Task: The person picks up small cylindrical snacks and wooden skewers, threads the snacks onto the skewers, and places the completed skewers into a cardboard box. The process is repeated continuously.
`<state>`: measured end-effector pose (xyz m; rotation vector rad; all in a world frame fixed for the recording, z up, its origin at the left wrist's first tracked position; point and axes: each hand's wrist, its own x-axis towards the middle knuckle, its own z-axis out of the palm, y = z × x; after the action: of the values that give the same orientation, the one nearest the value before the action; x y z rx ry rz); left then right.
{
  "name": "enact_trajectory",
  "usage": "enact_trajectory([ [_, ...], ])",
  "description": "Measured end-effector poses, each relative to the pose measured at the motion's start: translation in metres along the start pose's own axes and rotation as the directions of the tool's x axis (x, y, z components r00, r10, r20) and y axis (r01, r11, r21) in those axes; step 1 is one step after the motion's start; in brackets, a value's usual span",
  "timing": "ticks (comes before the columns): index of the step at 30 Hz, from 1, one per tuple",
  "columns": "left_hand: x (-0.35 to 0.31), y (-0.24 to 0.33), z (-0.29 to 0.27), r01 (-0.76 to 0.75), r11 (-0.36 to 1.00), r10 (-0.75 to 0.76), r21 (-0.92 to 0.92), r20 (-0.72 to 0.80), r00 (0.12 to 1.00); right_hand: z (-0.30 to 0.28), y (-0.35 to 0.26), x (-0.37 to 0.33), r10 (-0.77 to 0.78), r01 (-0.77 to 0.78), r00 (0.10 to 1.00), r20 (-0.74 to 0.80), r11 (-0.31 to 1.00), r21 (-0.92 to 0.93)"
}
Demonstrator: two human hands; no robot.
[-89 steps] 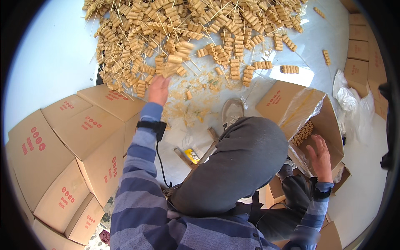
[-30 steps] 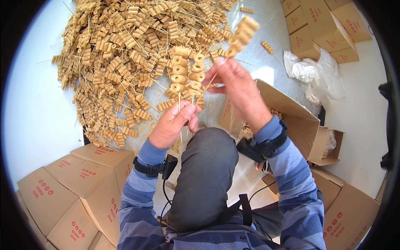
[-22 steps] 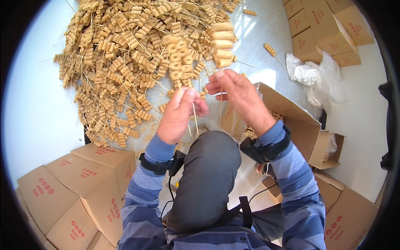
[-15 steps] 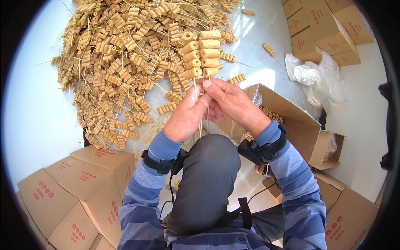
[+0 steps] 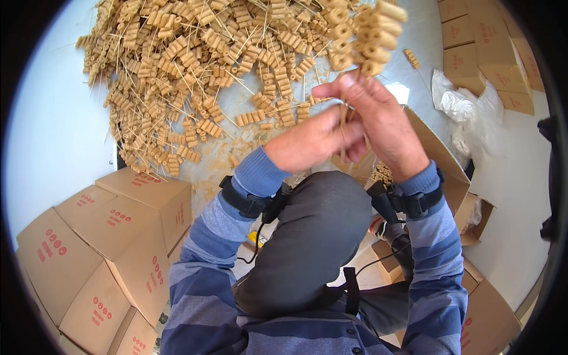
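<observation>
A small bunch of skewers (image 5: 378,38), each threaded with tan hollow rolls, stands tilted away to the upper right, its rolls blurred. My right hand (image 5: 387,124) is closed round the thin sticks just below the rolls, thumb on top. Lower on the sticks, my left hand (image 5: 310,139) is closed too, its fingertips partly hidden and smeared. Both hands are touching or nearly so, above my bent knee (image 5: 322,225). Beyond them spreads a large heap of similar skewers (image 5: 189,71) on a pale, shiny surface.
Beside my right forearm is an open carton (image 5: 445,148) with more rolls (image 5: 381,173) inside. White plastic bags (image 5: 470,112) lie past it. Stacked cardboard boxes stand at the lower left (image 5: 136,219) and upper right (image 5: 485,47). Crumbs (image 5: 231,151) lie on the surface before my knee.
Both hands have swung right and slightly up with the skewers, which now tilt rightward. The whole view has shifted a little, and my knee leans more to the right.
</observation>
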<state>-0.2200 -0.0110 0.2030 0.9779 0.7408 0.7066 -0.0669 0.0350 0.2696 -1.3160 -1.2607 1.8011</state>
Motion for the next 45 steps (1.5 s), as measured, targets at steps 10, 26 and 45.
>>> enact_trajectory([
  [10,-0.047,-0.191,-0.143,0.456,0.884,-0.184,0.098,-0.825,0.534,-0.076,-0.031,-0.021,-0.164,0.184,0.954,-0.250,0.981,0.058],
  [26,0.037,-0.242,-0.144,0.640,0.348,-0.055,0.685,-0.666,0.744,-0.075,-0.027,-0.075,0.225,-0.266,0.907,-0.356,0.962,-0.069],
  [45,-0.086,-0.295,-0.195,0.572,0.816,0.078,0.079,-0.997,0.025,-0.070,-0.015,-0.100,0.226,-0.324,0.890,-0.396,0.925,-0.199],
])
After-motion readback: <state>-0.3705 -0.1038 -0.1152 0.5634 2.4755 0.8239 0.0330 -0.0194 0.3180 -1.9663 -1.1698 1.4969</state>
